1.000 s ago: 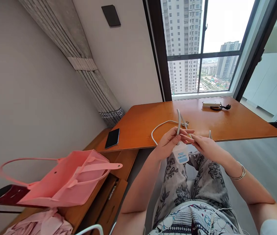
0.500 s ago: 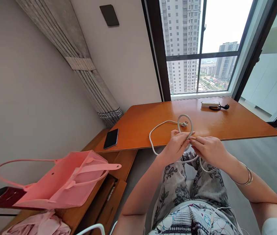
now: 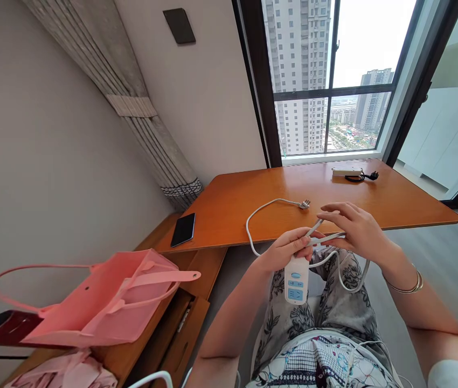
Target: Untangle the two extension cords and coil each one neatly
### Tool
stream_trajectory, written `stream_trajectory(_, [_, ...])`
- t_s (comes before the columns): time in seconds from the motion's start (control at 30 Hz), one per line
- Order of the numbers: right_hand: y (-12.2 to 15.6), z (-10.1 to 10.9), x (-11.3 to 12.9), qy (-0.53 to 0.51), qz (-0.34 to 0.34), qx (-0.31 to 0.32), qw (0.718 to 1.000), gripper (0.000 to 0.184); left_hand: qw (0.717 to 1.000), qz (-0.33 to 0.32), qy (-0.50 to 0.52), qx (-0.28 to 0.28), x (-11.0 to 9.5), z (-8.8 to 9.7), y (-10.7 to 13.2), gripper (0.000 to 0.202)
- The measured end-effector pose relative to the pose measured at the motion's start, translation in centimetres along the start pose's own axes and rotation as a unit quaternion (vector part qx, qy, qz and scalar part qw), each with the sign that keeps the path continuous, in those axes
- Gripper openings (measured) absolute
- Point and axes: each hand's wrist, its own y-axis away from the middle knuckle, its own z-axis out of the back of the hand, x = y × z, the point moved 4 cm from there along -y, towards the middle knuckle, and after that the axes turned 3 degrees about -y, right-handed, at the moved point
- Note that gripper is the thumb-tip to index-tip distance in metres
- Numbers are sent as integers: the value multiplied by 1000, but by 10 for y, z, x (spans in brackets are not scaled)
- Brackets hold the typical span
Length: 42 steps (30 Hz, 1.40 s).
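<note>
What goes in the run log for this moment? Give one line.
left hand: grips white power strip | right hand: on its white cord | plug: on wooden table

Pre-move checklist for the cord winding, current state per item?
1. Left hand grips the power strip: ok, fingers closed round its top end.
2. Right hand has the cord: ok, cord runs under its fingers, which look loosely spread.
3. Slack free of snags: cannot tell, one loop hangs over the lap by the right wrist.
4. Plug free: ok, lies loose on the desk, not in a socket.
5. Cord clear of the phone: ok, well apart.
6. Clear of the second strip near the window: ok, apart.
</note>
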Motion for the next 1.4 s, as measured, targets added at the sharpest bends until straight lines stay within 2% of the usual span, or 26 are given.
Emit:
stream_trajectory(0.1, [-2, -1, -10, -126, 24, 24, 991, 47, 998, -17, 59, 11, 0, -1, 1, 45])
stream_trajectory(0.27, [-6, -17, -19, -262, -51, 32, 963, 33, 993, 5, 109, 54, 3, -3, -2, 42])
stream_trajectory(0.37, [-9, -28, -17, -345, -96, 32, 933, 32, 990, 10, 132, 56, 5, -2, -4, 44])
stream_trajectory(0.5, [-13, -41, -15, -431, -128, 67, 891, 35, 988, 17, 139, 68, 6, -4, -4, 44])
stream_trajectory(0.63, [-12, -50, -15, -457, -131, 78, 876, 43, 980, 30, 178, 84, 7, -9, -3, 47])
stream_trajectory(0.77, [-6, -62, -18, -532, -155, 54, 831, 52, 974, 17, 222, 35, 8, -5, 0, 55])
stream_trajectory(0.87, [4, -76, -21, -563, -188, 22, 804, 52, 969, -17, 244, -47, 4, 2, 4, 61])
stream_trajectory(0.93, [13, -89, -22, -565, -208, -4, 798, 50, 961, -47, 247, -115, -2, 8, 7, 60])
stream_trajectory(1.0, [24, -103, -24, -549, -227, -48, 803, 49, 952, -80, 243, -170, -10, 13, 10, 57])
stream_trajectory(1.07, [38, -114, -28, -505, -243, -133, 817, 46, 942, -112, 237, -211, -19, 17, 13, 53])
stream_trajectory(1.13, [54, -117, -34, -420, -259, -245, 835, 41, 934, -133, 227, -240, -26, 21, 15, 51])
stream_trajectory(1.2, [66, -113, -37, -308, -258, -316, 859, 32, 930, -143, 216, -261, -31, 23, 16, 50])
stream_trajectory(1.23, [69, -110, -37, -255, -249, -328, 875, 29, 929, -144, 213, -267, -32, 24, 17, 49])
stream_trajectory(1.3, [70, -104, -35, -176, -221, -311, 908, 32, 928, -147, 211, -271, -32, 26, 18, 48])
stream_trajectory(1.4, [63, -100, -32, -115, -191, -208, 952, 41, 930, -151, 206, -265, -30, 27, 18, 48])
